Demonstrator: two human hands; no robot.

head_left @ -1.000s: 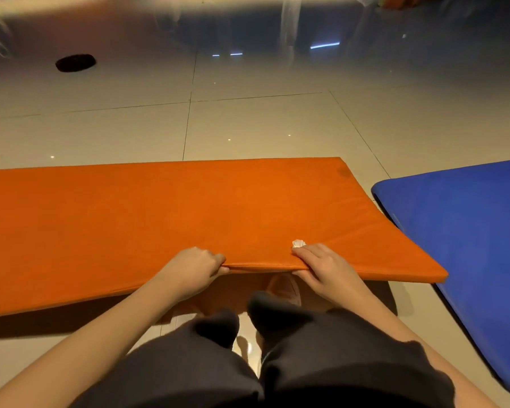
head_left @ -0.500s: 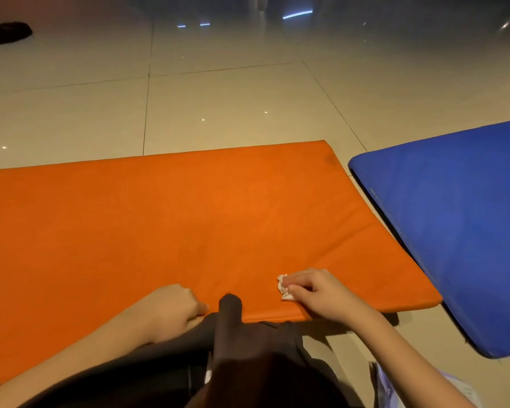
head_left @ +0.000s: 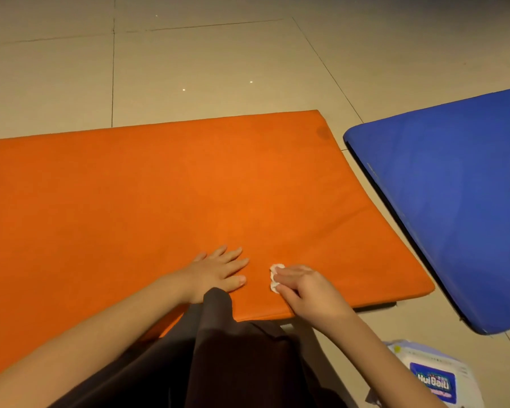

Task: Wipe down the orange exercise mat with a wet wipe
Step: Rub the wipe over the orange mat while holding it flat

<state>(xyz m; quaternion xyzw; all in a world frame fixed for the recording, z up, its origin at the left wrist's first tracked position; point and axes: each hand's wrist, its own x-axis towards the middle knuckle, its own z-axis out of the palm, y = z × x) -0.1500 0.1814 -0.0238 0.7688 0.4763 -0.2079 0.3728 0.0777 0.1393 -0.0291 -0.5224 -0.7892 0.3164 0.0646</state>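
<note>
two hands on the orange padded exercise mat [head_left: 159, 201], which lies flat on the beige tiled floor [head_left: 203, 54]. left hand [head_left: 218, 272]: palm down on the mat near its near edge, fingers straight and spread, gripping nothing. right hand [head_left: 306, 287]: just beside the left one, fingers bent over a small crumpled white wet wipe [head_left: 275, 279], thumb at the wipe's near side, pinching it and pressing it onto the mat surface. only the wipe's left edge shows past the fingertips.

dark smudge [head_left: 323, 132] on the mat by its far right corner. knee in dark grey trousers [head_left: 215, 334] overlaps the mat's near edge, between the two forearms. blue padded mat [head_left: 454, 201] on the floor to the right, close to the orange one but apart from it. white soft pack of wipes [head_left: 433, 378] on the floor at lower right; blue label, white lettering, reads roughly "holbaid", not sure of it. smaller print below it too blurred to read.
</note>
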